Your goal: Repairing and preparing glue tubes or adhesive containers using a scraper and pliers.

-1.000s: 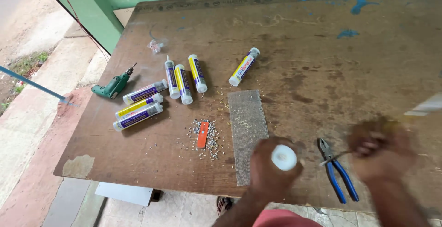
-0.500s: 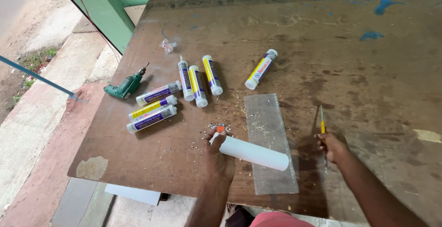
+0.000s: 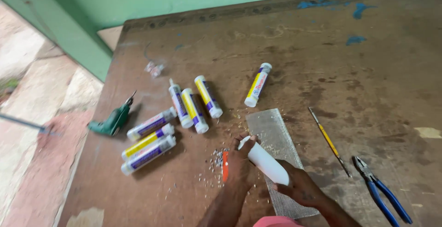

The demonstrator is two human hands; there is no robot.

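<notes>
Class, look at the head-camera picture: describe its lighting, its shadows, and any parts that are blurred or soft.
Head view: soft, even daylight with no glare on the table; short faint shadows beside the tubes and drill; the pliers and screwdriver read sharp; the ground at far left is smeared; both hands, left hand and right hand, look slightly soft around the white tube.

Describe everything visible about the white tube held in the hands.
The white tube is a plain, unlabelled cylinder, plastic by its look, with a rounded upper-left end. It lies tilted over a grey mesh strip on the brown table. The left hand grips its upper end; the right hand holds its lower end.
</notes>
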